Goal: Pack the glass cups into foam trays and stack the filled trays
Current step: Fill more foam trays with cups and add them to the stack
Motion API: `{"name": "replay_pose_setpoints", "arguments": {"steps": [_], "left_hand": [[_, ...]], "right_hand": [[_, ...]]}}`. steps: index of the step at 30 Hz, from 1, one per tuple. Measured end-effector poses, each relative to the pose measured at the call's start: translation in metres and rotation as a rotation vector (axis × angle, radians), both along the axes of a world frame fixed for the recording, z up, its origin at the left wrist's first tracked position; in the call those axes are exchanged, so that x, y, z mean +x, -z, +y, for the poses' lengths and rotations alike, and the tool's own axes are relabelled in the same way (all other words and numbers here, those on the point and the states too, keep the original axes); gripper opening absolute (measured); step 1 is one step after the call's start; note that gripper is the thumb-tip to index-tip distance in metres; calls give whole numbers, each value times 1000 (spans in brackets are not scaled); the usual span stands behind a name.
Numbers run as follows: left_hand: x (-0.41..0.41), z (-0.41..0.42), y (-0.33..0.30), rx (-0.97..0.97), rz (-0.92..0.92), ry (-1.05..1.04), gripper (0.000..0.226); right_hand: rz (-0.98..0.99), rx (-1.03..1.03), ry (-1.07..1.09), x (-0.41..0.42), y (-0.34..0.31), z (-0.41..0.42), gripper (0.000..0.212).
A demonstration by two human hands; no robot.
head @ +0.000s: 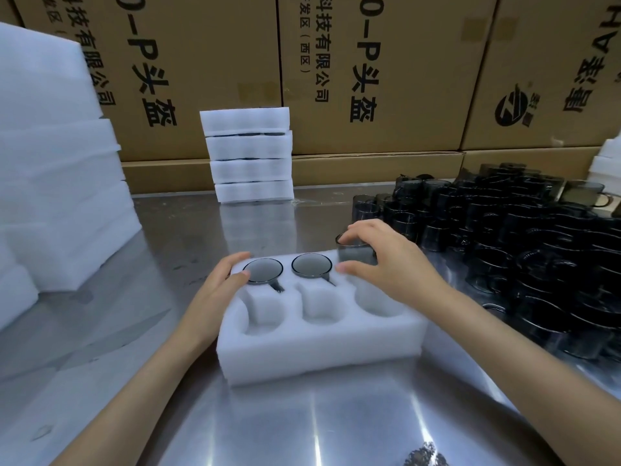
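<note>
A white foam tray with six round pockets lies on the steel table in front of me. Two dark glass cups sit in its far row: one in the far left pocket, one in the far middle pocket. My right hand grips a third smoky glass cup, upright and partly lowered into the far right pocket. My left hand rests on the tray's far left corner, fingertips touching the rim of the left cup. The three near pockets hold nothing.
A large crowd of dark glass cups covers the table at right. Several filled trays are stacked at the back centre. A tall pile of foam stands at left. Cardboard boxes wall off the back.
</note>
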State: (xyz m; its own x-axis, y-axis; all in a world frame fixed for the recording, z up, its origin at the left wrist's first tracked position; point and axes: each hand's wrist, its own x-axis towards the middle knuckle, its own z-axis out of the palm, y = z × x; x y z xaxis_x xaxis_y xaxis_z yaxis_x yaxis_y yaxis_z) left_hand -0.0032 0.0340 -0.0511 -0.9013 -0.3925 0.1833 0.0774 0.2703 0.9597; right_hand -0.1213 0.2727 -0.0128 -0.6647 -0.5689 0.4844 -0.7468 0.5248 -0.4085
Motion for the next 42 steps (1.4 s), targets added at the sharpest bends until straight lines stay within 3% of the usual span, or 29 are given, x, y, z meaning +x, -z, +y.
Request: {"name": "replay_pose_setpoints", "arguments": {"steps": [4,8,12,16,20,25,42], "left_hand": [[0,-2,0,-62,11,2,23],[1,-6,-3,-188,31,-46,28],[3,2,-25,-289,159,-39,31],[8,29,-53,-502,265,64,40],[0,65,-62,-766,212,219,45],[-24,93,-61,-999,114,102,44],[-38,99,-54,-1048,32,100,37]], "right_hand": [[-74,70,-14,0,-2,1,49],[-296,-295,-73,-2,-10,15,44],[-374,-337,-43,-5,-6,31,44],[-327,-413,33,2,0,30,43],[-246,-438,127,7,-2,26,40],[-241,-395,153,7,1,25,39],[-219,-462,91,15,0,21,26]]}}
